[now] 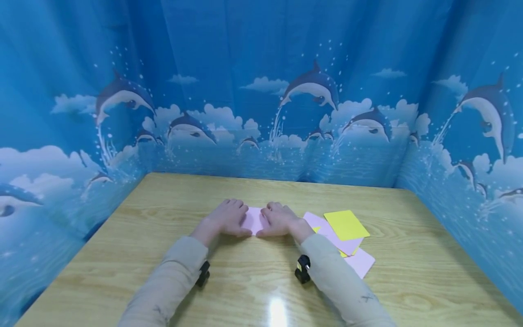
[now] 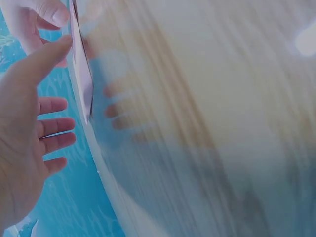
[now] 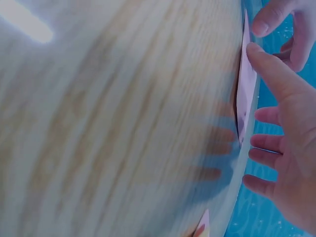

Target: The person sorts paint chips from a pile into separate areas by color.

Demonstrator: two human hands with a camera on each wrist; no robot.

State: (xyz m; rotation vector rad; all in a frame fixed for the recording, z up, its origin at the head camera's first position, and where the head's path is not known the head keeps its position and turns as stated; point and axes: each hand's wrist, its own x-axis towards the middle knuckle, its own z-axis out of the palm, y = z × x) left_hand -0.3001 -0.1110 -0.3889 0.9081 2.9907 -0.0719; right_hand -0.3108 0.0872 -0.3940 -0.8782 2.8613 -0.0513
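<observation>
A pink sheet of paper (image 1: 253,220) lies on the wooden table in front of me, between my two hands. My left hand (image 1: 230,217) is over its left part, the thumb (image 2: 48,58) stretched to the paper's near side. Over the right part is my right hand (image 1: 279,220), its thumb (image 3: 272,66) likewise reaching the paper. The two thumb tips come close together at the near edge. In both wrist views the other fingers are spread and loosely bent past the sheet. Seen low from the left wrist, the paper (image 2: 83,64) is a thin pale band.
Right of my right forearm lies a loose pile of pink sheets (image 1: 361,261) and yellow sheets (image 1: 346,225), overlapping at angles. Blue dolphin-print curtains (image 1: 261,54) stand behind and at both sides of the table (image 1: 245,290).
</observation>
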